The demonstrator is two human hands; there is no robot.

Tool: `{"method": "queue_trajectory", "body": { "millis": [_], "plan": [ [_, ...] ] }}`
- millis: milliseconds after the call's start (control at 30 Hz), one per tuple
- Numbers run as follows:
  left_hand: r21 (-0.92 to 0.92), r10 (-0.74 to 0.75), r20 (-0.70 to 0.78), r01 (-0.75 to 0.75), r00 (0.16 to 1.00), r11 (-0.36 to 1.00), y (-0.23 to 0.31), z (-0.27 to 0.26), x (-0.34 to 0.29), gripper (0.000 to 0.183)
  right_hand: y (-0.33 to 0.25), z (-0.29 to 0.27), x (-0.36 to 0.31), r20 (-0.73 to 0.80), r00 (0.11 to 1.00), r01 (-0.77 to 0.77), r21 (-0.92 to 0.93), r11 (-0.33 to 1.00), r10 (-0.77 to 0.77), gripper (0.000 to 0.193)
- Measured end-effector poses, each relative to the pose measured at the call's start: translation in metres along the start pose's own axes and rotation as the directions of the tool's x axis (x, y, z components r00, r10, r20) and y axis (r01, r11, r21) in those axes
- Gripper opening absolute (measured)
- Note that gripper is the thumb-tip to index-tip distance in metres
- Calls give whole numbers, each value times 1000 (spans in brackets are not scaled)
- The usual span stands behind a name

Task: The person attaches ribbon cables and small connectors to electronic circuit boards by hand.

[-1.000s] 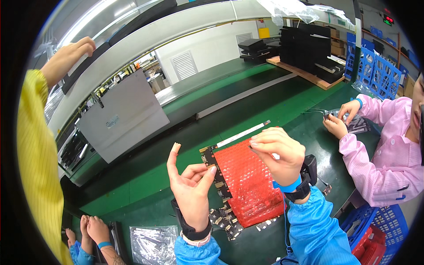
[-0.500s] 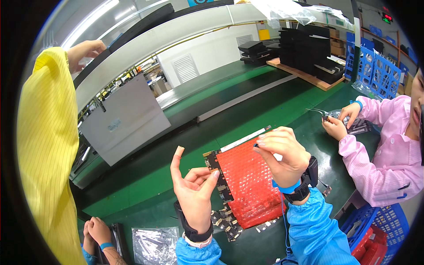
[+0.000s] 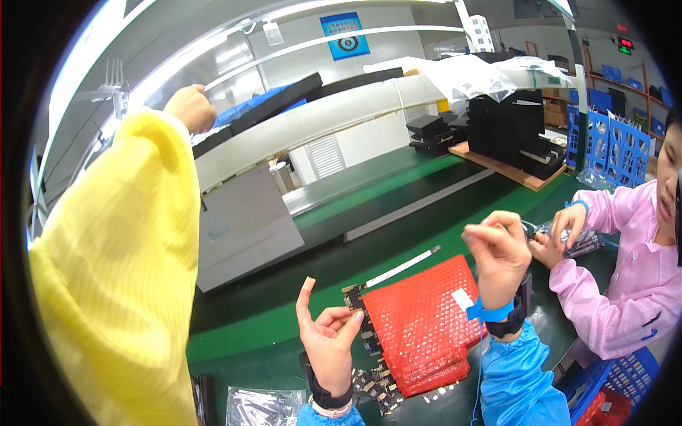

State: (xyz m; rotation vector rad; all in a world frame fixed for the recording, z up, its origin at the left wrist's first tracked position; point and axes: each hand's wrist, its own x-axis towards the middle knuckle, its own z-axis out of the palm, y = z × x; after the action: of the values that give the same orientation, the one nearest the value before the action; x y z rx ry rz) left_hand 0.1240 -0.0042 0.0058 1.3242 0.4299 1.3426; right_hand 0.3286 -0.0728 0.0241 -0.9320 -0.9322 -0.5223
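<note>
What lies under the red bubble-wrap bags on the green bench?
Dark circuit boards stick out from under the red bubble-wrap bags along their left and lower edges, on the green bench. How many boards there are, and how far they run beneath, is covered.

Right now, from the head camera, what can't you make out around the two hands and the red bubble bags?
- Circuit boards: mostly covered by the red bubble bags.
- Right hand: fingertips pinched, anything between them too small to tell.
- Left hand: open, wrist cut by lower edge.
- Silver bag: cut by lower edge.
- Bench's left part: blocked by a yellow sleeve.
</note>
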Motion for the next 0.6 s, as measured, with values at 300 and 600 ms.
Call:
{"method": "queue_trajectory", "body": {
  "millis": [300,600],
  "plan": [
    [32,16,-7,-16,1000,999,-2,2,1,75,-14,-17,41,-128,976,-119,364,924,176,13],
    [21,-10,-21,11,1000,1000,0,5,-2,76,-14,-23,-1,-6,993,-109,300,948,116,22]
  ]
}}
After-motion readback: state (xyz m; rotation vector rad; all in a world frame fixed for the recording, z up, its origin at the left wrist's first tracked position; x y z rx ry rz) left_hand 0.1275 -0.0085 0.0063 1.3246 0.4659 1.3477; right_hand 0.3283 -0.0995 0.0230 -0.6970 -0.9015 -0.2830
